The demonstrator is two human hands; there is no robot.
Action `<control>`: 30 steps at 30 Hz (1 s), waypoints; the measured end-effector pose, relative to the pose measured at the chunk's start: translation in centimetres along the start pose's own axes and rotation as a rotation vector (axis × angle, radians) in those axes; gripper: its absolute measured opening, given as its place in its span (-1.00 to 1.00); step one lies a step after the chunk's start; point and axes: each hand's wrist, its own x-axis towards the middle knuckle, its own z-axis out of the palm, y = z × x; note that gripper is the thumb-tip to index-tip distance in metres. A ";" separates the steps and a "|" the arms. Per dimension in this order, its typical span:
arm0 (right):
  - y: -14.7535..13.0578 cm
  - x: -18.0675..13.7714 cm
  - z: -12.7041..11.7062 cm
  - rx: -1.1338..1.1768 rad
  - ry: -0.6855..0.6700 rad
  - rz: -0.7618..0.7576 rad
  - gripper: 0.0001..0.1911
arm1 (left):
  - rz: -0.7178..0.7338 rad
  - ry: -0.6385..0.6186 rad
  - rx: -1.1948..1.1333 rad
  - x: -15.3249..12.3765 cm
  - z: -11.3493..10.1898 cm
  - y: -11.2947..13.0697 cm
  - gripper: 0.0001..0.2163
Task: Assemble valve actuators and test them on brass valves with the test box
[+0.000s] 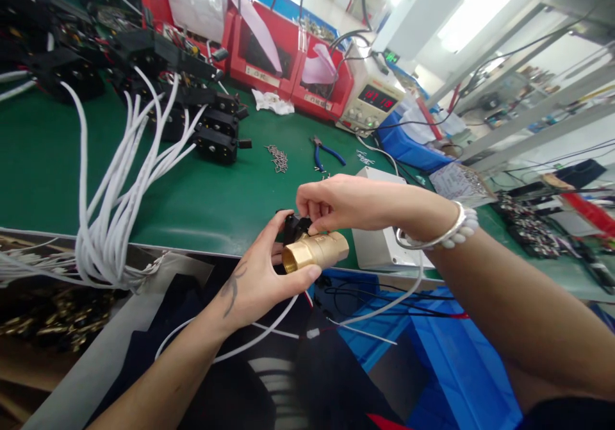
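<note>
**Brass valve body (323, 252) gripped in the left hand (259, 273)!**

And there it is, the valve body, up at the near edge of the table (211, 218), right between the two hands. The left hand is closed round it, thumb along the near side, fingers behind. The right hand (331, 202) sits just above, fingers curled narrow at the black housing (292, 226); whether they pinch anything, I can't tell! Looks a solid lump: probably heavy for its size, stiff, hardly fragile, though smooth brass could slip. Those faceted ends look the surest hold; the housing, likely lighter plastic, deserves a gentler touch. White cable (271, 335) loops below the left hand and might snag. Beyond the right hand lie blue-handled pliers (319, 153).
</note>
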 end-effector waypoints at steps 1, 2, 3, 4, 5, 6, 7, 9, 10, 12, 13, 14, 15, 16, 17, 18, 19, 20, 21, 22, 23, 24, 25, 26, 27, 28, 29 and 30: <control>0.4 0.3 -0.3 0.035 -0.024 -0.022 -0.75 | 0.008 -0.008 -0.019 0.0 -0.1 -0.1 -0.12; 0.9 0.6 -0.7 0.076 -0.031 -0.041 -0.77 | 0.016 -0.014 -0.033 0.1 -0.1 -0.1 -0.13; 1.4 0.9 -1.0 0.111 -0.003 -0.050 -0.78 | 0.023 -0.020 -0.039 0.0 -0.1 -0.1 -0.14; 2.1 1.2 -1.2 0.122 0.059 -0.035 -0.78 | 0.029 -0.024 -0.035 0.0 -0.1 -0.1 -0.15; 2.7 1.5 -1.4 0.087 0.136 0.004 -0.77 | 0.031 -0.023 -0.021 -0.1 -0.1 0.0 -0.17; 3.3 1.8 -1.4 0.011 0.209 0.056 -0.77 | 0.024 -0.019 -0.003 -0.3 0.0 0.1 -0.17; 3.9 2.0 -1.2 -0.086 0.257 0.108 -0.76 | 0.009 -0.015 0.014 -0.4 0.1 0.3 -0.16; 4.8 2.6 -0.2 -0.254 0.233 0.162 -0.76 | -0.036 -0.006 0.028 -0.6 0.3 0.5 -0.12; 5.1 2.8 0.4 -0.297 0.191 0.161 -0.76 | -0.057 -0.003 0.026 -0.7 0.3 0.6 -0.10; 5.5 3.4 1.9 -0.323 0.140 0.140 -0.77 | -0.073 0.001 0.017 -0.7 0.4 0.7 -0.08; 5.7 3.6 2.5 -0.338 0.128 0.136 -0.77 | -0.072 0.005 0.015 -0.7 0.3 0.7 -0.07; 5.8 3.8 3.0 -0.355 0.121 0.135 -0.76 | -0.071 0.010 0.018 -0.7 0.3 0.6 -0.07; 5.9 3.9 3.4 -0.371 0.118 0.134 -0.76 | -0.069 0.014 0.025 -0.7 0.3 0.6 -0.07; 5.9 4.0 3.7 -0.385 0.117 0.133 -0.77 | -0.069 0.020 0.035 -0.6 0.3 0.5 -0.06; 5.9 4.0 3.8 -0.396 0.117 0.130 -0.78 | -0.071 0.025 0.042 -0.6 0.3 0.4 -0.05; 5.8 4.1 3.9 -0.403 0.117 0.126 -0.78 | -0.073 0.029 0.046 -0.6 0.3 0.4 -0.05; 5.7 4.1 4.0 -0.405 0.117 0.123 -0.79 | -0.070 0.031 0.044 -0.6 0.3 0.3 -0.06; 5.6 4.0 4.0 -0.403 0.119 0.121 -0.79 | -0.062 0.034 0.038 -0.6 0.3 0.3 -0.07; 5.5 4.0 4.0 -0.397 0.124 0.121 -0.78 | -0.052 0.032 0.033 -0.7 0.3 0.3 -0.08; 5.3 4.0 4.0 -0.385 0.133 0.124 -0.78 | -0.043 0.028 0.029 -0.7 0.3 0.3 -0.09; 5.2 4.0 4.0 -0.368 0.148 0.130 -0.77 | -0.038 0.024 0.027 -0.7 0.4 0.3 -0.10; 5.2 3.9 4.0 -0.346 0.169 0.137 -0.76 | -0.038 0.021 0.026 -0.7 0.4 0.3 -0.10; 5.1 3.9 4.0 -0.318 0.197 0.143 -0.77 | -0.042 0.018 0.027 -0.7 0.4 0.4 -0.11; 5.0 3.7 3.9 -0.284 0.229 0.148 -0.78 | -0.046 0.015 0.032 -0.7 0.4 0.4 -0.11; 4.8 3.6 3.8 -0.246 0.266 0.152 -0.82 | -0.047 0.013 0.039 -0.6 0.4 0.4 -0.12; 4.6 3.3 3.6 -0.205 0.304 0.157 -0.86 | -0.045 0.014 0.045 -0.6 0.4 0.5 -0.13; 4.4 3.0 3.4 -0.162 0.338 0.161 -0.89 | -0.041 0.010 0.048 -0.6 0.4 0.5 -0.15; 4.1 2.6 3.2 -0.127 0.362 0.164 -0.91 | -0.039 0.005 0.047 -0.6 0.3 0.5 -0.15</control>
